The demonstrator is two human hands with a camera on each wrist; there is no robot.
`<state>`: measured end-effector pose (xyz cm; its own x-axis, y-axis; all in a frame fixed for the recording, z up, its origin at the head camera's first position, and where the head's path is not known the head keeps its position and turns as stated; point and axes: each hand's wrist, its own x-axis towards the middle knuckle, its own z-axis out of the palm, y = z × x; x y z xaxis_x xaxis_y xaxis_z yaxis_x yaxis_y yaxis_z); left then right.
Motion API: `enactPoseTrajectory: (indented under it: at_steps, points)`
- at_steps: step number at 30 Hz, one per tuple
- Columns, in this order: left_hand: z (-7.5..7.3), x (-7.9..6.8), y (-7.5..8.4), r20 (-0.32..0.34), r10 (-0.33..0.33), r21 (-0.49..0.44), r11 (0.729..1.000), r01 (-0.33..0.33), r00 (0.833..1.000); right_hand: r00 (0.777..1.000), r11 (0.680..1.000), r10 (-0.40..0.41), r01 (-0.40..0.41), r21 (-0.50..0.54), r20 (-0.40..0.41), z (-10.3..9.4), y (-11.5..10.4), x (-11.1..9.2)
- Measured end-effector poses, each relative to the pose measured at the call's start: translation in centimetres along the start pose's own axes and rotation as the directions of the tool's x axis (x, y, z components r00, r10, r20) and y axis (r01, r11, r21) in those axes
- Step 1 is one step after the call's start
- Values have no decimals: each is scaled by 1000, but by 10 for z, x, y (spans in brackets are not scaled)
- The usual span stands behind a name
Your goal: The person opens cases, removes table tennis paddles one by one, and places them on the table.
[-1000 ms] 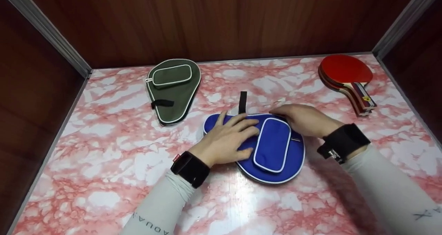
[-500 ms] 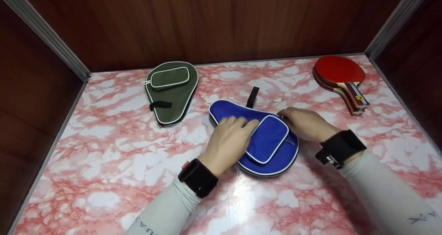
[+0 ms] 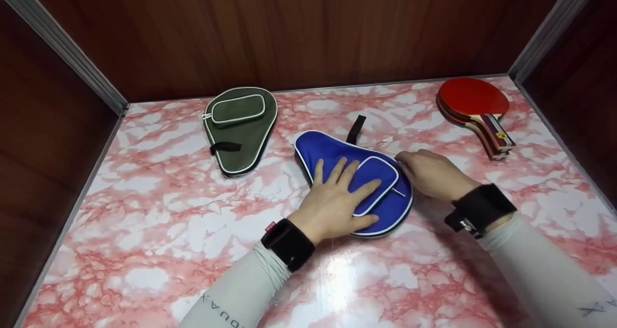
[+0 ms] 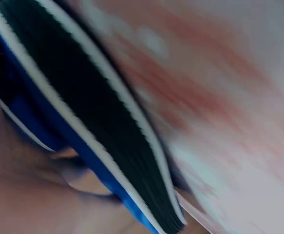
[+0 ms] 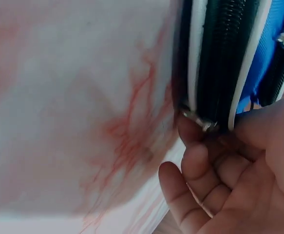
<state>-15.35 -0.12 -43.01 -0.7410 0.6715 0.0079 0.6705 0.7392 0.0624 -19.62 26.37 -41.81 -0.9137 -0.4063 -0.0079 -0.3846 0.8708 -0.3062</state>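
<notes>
A blue table tennis paddle case (image 3: 332,149) with white piping lies flat, its narrow end toward the back left. My left hand (image 3: 335,205) rests on it with fingers spread, partly covering the front pocket (image 3: 381,169). At the case's right edge, my right hand (image 3: 429,171) pinches the metal zipper pull (image 5: 200,121) between thumb and finger. The dark zipper band along the case's side shows in both wrist views. A black strap (image 3: 356,129) sticks out from the case's far edge.
A green paddle case (image 3: 241,142) with a black loop lies at the back left. Stacked table tennis paddles (image 3: 475,96), red side up on top, lie at the back right. Brown wood-look panels (image 3: 308,34) wall in the red-and-white marbled table (image 3: 159,231).
The blue case has turned, its narrow end swinging away toward the back. My left hand has lifted, shifted right and spread over the pocket. My right hand stays at the case's edge.
</notes>
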Motion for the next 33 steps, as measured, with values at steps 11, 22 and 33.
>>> enactPoseTrajectory:
  at_steps: [11,22,33]
  points:
    - [4,-1,-9,8,25,-25,999,-25,1000,994,983,-78,64,175,78,-2,20,-25]
    - [5,0,-10,18,33,-39,999,-32,999,988,987,-153,154,46,-17,5,33,-32]
    - [6,0,-12,10,30,-48,998,-29,1000,993,993,-117,115,-39,-30,5,29,-39]
